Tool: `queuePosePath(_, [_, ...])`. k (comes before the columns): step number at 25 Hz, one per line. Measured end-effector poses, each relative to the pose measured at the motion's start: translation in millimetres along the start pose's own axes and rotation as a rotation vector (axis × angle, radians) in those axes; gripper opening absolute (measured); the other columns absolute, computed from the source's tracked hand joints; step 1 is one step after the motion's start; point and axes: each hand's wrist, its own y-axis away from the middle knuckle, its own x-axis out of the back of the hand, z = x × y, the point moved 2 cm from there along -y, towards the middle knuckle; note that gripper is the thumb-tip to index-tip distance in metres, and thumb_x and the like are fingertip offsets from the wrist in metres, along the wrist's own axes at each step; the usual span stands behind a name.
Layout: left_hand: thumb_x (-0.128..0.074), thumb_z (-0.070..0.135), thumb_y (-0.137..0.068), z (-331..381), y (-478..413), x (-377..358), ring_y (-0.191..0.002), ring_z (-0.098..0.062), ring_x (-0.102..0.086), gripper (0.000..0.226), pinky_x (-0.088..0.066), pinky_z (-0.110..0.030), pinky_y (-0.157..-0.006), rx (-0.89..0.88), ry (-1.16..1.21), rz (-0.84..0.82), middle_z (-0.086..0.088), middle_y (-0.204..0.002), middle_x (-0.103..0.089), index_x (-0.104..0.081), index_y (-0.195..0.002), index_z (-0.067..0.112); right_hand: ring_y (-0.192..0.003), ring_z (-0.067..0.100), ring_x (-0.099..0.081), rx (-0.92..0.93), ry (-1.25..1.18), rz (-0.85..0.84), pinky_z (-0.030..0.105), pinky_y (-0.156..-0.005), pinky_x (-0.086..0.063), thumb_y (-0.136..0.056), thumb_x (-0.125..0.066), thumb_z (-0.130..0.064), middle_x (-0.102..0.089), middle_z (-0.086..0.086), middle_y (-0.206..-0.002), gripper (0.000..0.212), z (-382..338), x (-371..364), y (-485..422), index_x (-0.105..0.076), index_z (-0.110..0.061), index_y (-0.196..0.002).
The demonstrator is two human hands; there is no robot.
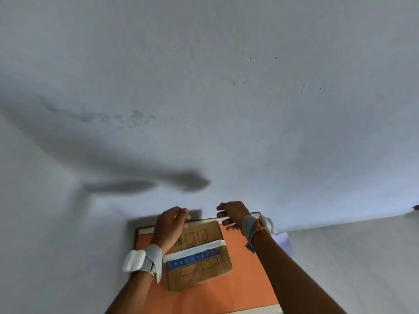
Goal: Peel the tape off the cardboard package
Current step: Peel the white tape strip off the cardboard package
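A: Where does the flat brown cardboard package (199, 257) lie?
B: On the orange table top (244, 279), crossed by a white tape strip (197, 248) with a blue printed band (195, 260) just below it.

A: The left hand (171, 225)?
B: Fingers curled at the package's far left corner; whether they pinch anything cannot be told.

A: The right hand (233, 214)?
B: Fingers spread and loose over the table's far edge, apart from the package, grasping nothing.

A plain indoor room, its kind unclear. A bare whitish plastered wall (226, 87), stained and pitted, fills most of the view. An orange-topped worktop (244, 279) stands against it.
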Motion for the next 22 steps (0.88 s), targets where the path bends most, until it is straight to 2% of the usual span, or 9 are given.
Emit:
queuePosePath(3, [-0.058, 0.028, -0.093, -82, 28, -62, -0.097, -0.013, -0.067, 0.012, -0.053, -0.03, -0.084, 0.059, -0.24, -0.071, 0.006, -0.101, -0.073, -0.068, -0.098, 0.033, -0.05, 0.021, -0.053, -0.213, 0.059, 0.078, 0.03, -0.049, -0.043, -0.09, -0.054, -0.016, -0.061, 0.007, -0.071, 0.016, 82, -2, -49, -0.064, -0.009, -0.081])
queuePosePath(5, [-0.05, 0.037, -0.096, -126, 49, -105, -0.132, -0.015, -0.051, 0.042, -0.04, -0.025, -0.107, 0.057, -0.366, -0.197, 0.003, -0.141, -0.056, -0.054, -0.136, 0.023, -0.055, 0.026, -0.058, -0.319, 0.087, 0.106, 0.032, -0.052, -0.051, -0.089, -0.055, -0.022, -0.061, 0.01, -0.069, 0.02, 135, -5, -71, -0.063, -0.012, -0.074])
queuePosePath(7, [-0.037, 0.043, -0.098, -146, 49, -141, -0.15, -0.018, -0.021, 0.061, -0.024, -0.034, -0.121, -0.013, -0.514, -0.242, 0.002, -0.162, -0.023, -0.025, -0.154, 0.02, -0.063, 0.03, -0.061, -0.327, 0.073, 0.144, 0.039, -0.06, -0.056, -0.092, -0.053, -0.028, -0.061, 0.01, -0.069, 0.023, 161, -8, -92, -0.062, -0.017, -0.074])
queuePosePath(9, [-0.028, 0.045, -0.097, -148, 46, -169, -0.153, -0.021, -0.007, 0.066, -0.016, -0.043, -0.124, -0.081, -0.63, -0.233, -0.001, -0.165, -0.008, -0.013, -0.156, 0.019, -0.07, 0.032, -0.061, -0.281, 0.065, 0.165, 0.046, -0.073, -0.057, -0.095, -0.05, -0.03, -0.063, 0.011, -0.075, 0.028, 171, -11, -106, -0.061, -0.02, -0.071])
queuePosePath(11, [-0.026, 0.046, -0.098, -151, 41, -194, -0.152, -0.024, -0.012, 0.066, -0.018, -0.048, -0.122, -0.097, -0.678, -0.2, -0.006, -0.164, -0.014, -0.018, -0.155, 0.015, -0.078, 0.032, -0.062, -0.245, 0.074, 0.157, 0.047, -0.079, -0.055, -0.096, -0.048, -0.031, -0.067, 0.013, -0.085, 0.03, 190, -16, -122, -0.064, -0.019, -0.074])
queuePosePath(13, [-0.027, 0.045, -0.098, -151, 36, -207, -0.151, -0.027, -0.017, 0.065, -0.022, -0.049, -0.121, -0.074, -0.725, -0.188, -0.009, -0.163, -0.019, -0.022, -0.154, 0.012, -0.079, 0.029, -0.06, -0.207, 0.058, 0.144, 0.045, -0.08, -0.053, -0.096, -0.049, -0.035, -0.071, 0.011, -0.1, 0.026, 199, -18, -128, -0.071, -0.022, -0.092])
queuePosePath(15, [-0.027, 0.044, -0.098, -157, 34, -217, -0.151, -0.029, -0.017, 0.065, -0.023, -0.051, -0.12, -0.071, -0.774, -0.194, -0.012, -0.163, -0.019, -0.023, -0.154, 0.01, -0.07, 0.023, -0.055, -0.191, 0.024, 0.124, 0.04, -0.068, -0.049, -0.096, -0.05, -0.037, -0.072, 0.009, -0.1, 0.027, 209, -18, -132, -0.072, -0.025, -0.103])
queuePosePath(18, [-0.022, 0.045, -0.099, -165, 32, -220, -0.152, -0.029, -0.012, 0.066, -0.018, -0.051, -0.122, -0.066, -0.817, -0.198, -0.012, -0.164, -0.013, -0.018, -0.155, 0.011, -0.053, 0.019, -0.048, -0.202, -0.063, 0.124, 0.03, -0.049, -0.041, -0.092, -0.058, -0.033, -0.067, 0.009, -0.08, 0.02, 207, -14, -136, -0.073, -0.022, -0.085])
queuePosePath(22, [-0.013, 0.048, -0.1, -171, 35, -226, -0.152, -0.031, -0.011, 0.067, -0.02, -0.052, -0.12, -0.065, -0.89, -0.204, -0.013, -0.164, -0.013, -0.017, -0.155, 0.01, -0.048, 0.017, -0.049, -0.253, -0.165, 0.151, 0.024, -0.042, -0.039, -0.084, -0.07, -0.032, -0.063, 0.008, -0.069, 0.018, 212, -9, -143, -0.071, -0.018, -0.072])
